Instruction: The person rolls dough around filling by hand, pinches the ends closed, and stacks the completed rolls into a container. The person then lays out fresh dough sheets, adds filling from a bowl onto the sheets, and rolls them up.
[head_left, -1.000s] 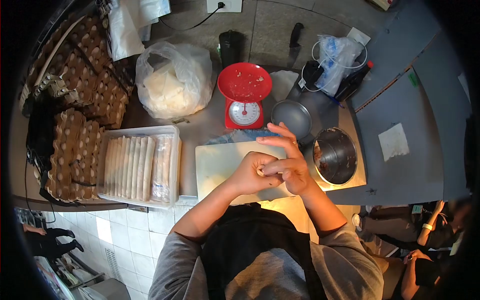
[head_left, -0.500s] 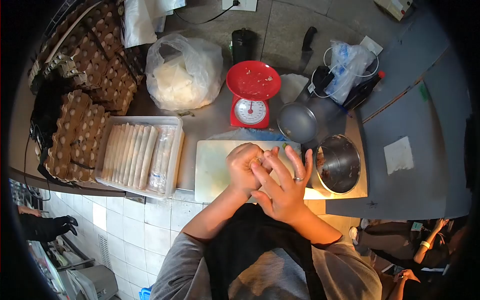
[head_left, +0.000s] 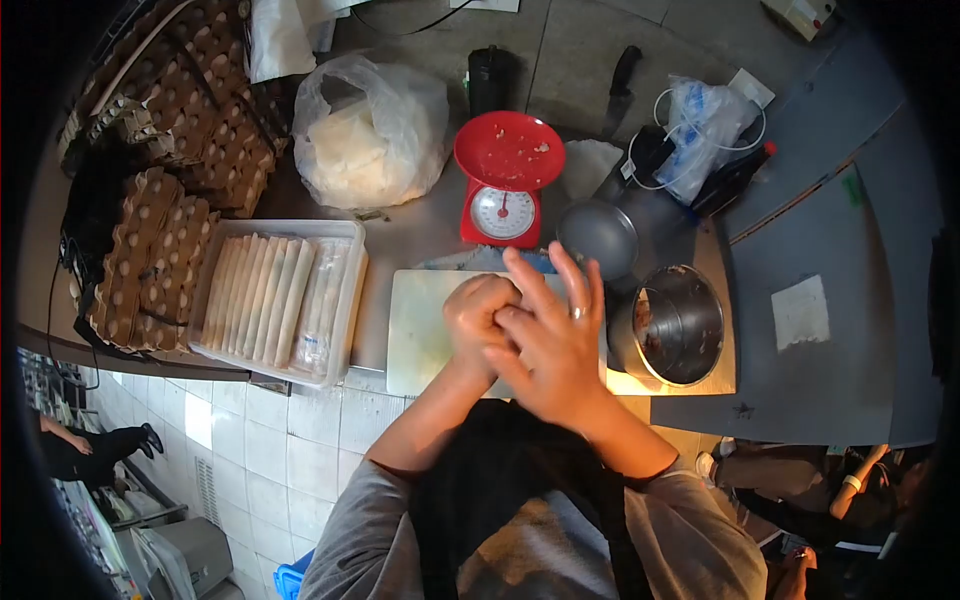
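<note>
well, my left hand (head_left: 478,312) is curled into a fist, and my right hand (head_left: 556,345) is pressed up against it: the thumb and one bent finger lie on the fist, while the other fingers reach out past it, spread apart, a ring (head_left: 579,313) on one of them. i cannot tell whether anything small is tucked inside the fist, since my own fingers hide that spot. both hands are over the pale cutting board (head_left: 415,315), which lies on the metal counter (head_left: 395,245) just ahead of my black apron (head_left: 520,450). near my right hand, beside the board, is a steel pot (head_left: 698,312) with brownish bits stuck to its inner wall. beyond the board stands a red scale (head_left: 508,183), crumbs scattered in its pan, and just to its right is a round grey dish (head_left: 600,240). left of the scale, a clear plastic bag (head_left: 425,125) holds something pale. left of the board, apart from it, is a plastic tub (head_left: 352,300) with long pale rolls (head_left: 260,300) lined up side by side, and past that rise stacks of egg trays (head_left: 135,265).
</note>
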